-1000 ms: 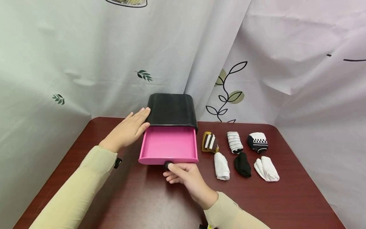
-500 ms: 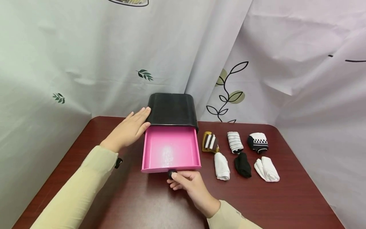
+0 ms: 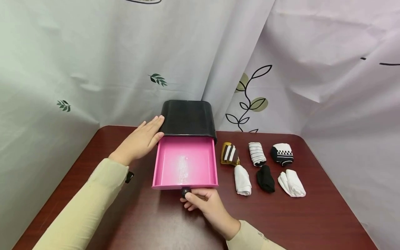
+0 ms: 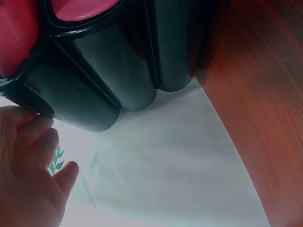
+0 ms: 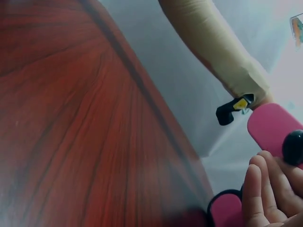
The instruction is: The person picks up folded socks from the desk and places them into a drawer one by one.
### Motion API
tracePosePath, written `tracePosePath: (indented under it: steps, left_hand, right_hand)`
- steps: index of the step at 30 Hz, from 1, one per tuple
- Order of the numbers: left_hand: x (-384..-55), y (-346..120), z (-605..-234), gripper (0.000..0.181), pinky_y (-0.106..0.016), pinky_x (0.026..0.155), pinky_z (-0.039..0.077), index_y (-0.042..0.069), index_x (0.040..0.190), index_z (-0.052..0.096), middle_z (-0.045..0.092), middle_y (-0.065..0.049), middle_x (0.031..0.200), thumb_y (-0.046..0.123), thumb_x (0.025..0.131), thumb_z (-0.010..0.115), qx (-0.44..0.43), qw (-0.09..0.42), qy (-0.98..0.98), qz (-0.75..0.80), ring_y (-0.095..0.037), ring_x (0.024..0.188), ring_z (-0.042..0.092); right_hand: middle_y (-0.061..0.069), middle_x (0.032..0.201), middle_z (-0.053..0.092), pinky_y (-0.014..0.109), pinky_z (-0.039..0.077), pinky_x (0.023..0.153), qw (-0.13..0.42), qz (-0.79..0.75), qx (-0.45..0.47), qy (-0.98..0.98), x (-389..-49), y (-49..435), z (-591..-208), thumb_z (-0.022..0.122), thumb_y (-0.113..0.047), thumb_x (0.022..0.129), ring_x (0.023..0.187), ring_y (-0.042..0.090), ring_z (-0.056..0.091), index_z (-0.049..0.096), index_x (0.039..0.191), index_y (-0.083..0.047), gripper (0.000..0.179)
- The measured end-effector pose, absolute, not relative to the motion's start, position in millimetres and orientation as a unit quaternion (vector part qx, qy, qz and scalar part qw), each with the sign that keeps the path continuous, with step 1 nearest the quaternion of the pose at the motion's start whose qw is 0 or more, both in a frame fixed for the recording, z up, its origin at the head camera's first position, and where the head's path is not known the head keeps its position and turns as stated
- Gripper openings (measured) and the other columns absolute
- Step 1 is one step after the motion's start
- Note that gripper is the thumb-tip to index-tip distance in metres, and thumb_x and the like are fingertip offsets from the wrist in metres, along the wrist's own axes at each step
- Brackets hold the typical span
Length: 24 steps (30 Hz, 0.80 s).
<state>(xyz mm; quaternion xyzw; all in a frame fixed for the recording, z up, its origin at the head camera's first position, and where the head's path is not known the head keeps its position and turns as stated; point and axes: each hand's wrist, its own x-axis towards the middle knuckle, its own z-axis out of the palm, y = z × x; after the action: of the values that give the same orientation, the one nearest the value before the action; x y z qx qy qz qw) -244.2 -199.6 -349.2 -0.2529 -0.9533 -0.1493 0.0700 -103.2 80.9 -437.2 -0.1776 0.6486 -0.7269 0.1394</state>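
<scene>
A black drawer cabinet (image 3: 189, 117) stands at the back of the table, its pink top drawer (image 3: 185, 166) pulled out with nothing inside. My right hand (image 3: 209, 206) pinches the round black drawer knob (image 3: 185, 191) between thumb and fingers. In the right wrist view the same knob (image 5: 294, 147) sits on the pink drawer front (image 5: 272, 124), just above the fingers. With fingers extended, my left hand (image 3: 139, 141) rests against the cabinet's upper left side. The left wrist view shows that hand (image 4: 33, 165) beside the cabinet's rounded black tiers (image 4: 113, 66).
Right of the cabinet lie folded socks in two rows: a brown-and-mustard striped one (image 3: 230, 154), a white striped one (image 3: 257, 154), a black-and-white patterned one (image 3: 282, 154), a white one (image 3: 242, 180), a black one (image 3: 265, 179) and another white one (image 3: 292, 183). A pale curtain (image 3: 125, 62) hangs behind.
The pink drawer has come further out toward me, with my right hand on its knob, mostly in the first half second. My left hand has stayed at the cabinet's side.
</scene>
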Motion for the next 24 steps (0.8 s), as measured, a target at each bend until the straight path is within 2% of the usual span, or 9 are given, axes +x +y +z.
tracePosePath:
  steps: [5,11,15,19,22,24]
  left_hand:
    - [-244.6,-200.2,-350.7,0.065,-0.051,0.125,0.009,0.006,0.162,0.020,0.022,-0.010,0.167,0.041,0.110,0.038,-0.256,0.074,-0.951,-0.155,-0.028,0.155,0.017]
    - [-245.4,-200.9,-350.4,0.065,-0.050,0.126,0.009,0.006,0.161,0.022,0.024,-0.010,0.167,0.042,0.110,0.039,-0.253,0.083,-0.952,-0.153,-0.026,0.155,0.018]
    - [-244.7,-200.4,-349.9,0.066,-0.050,0.126,0.009,0.006,0.161,0.023,0.024,-0.010,0.167,0.042,0.109,0.039,-0.252,0.082,-0.952,-0.153,-0.026,0.155,0.018]
    - [-244.9,-200.0,-350.3,0.066,-0.050,0.126,0.009,0.006,0.162,0.022,0.024,-0.009,0.167,0.043,0.109,0.039,-0.251,0.080,-0.952,-0.153,-0.026,0.155,0.018]
    - [-244.9,-200.2,-350.3,0.066,-0.050,0.126,0.009,0.006,0.162,0.022,0.024,-0.009,0.167,0.042,0.109,0.039,-0.250,0.081,-0.953,-0.153,-0.027,0.155,0.018]
    - [-245.0,-200.3,-350.2,0.066,-0.050,0.126,0.009,0.006,0.161,0.022,0.024,-0.009,0.167,0.042,0.109,0.039,-0.250,0.081,-0.953,-0.153,-0.027,0.155,0.018]
  right_hand:
    - [0.034,0.089,0.070,0.037,0.063,0.071,0.092,-0.706,-0.221,0.667,-103.9,96.3,-439.0,0.058,-0.006,0.101,0.075,0.015,0.072,0.070,0.102,0.017,0.026]
    - [0.027,0.077,0.070,0.037,0.062,0.065,0.017,-0.679,-0.272,0.682,-107.2,123.8,-436.7,0.053,0.003,0.100,0.068,0.016,0.071,0.071,0.092,0.014,0.023]
    - [0.021,0.074,0.070,0.035,0.061,0.061,-0.053,-0.641,-0.314,0.698,-113.3,142.6,-432.1,0.053,0.011,0.097,0.064,0.019,0.071,0.071,0.086,0.008,0.021]
    - [0.011,0.072,0.070,0.026,0.059,0.062,-0.135,-0.581,-0.332,0.731,-127.4,160.3,-426.1,0.060,0.015,0.091,0.064,0.015,0.068,0.072,0.079,0.000,0.023]
    - [0.001,0.073,0.071,0.019,0.054,0.064,-0.181,-0.524,-0.311,0.772,-142.5,172.4,-420.2,0.067,0.009,0.090,0.067,0.008,0.065,0.075,0.077,-0.010,0.024]
    - [-0.002,0.074,0.071,0.018,0.053,0.066,-0.198,-0.492,-0.291,0.796,-153.9,179.8,-416.1,0.070,0.005,0.090,0.070,0.006,0.064,0.076,0.080,-0.013,0.021]
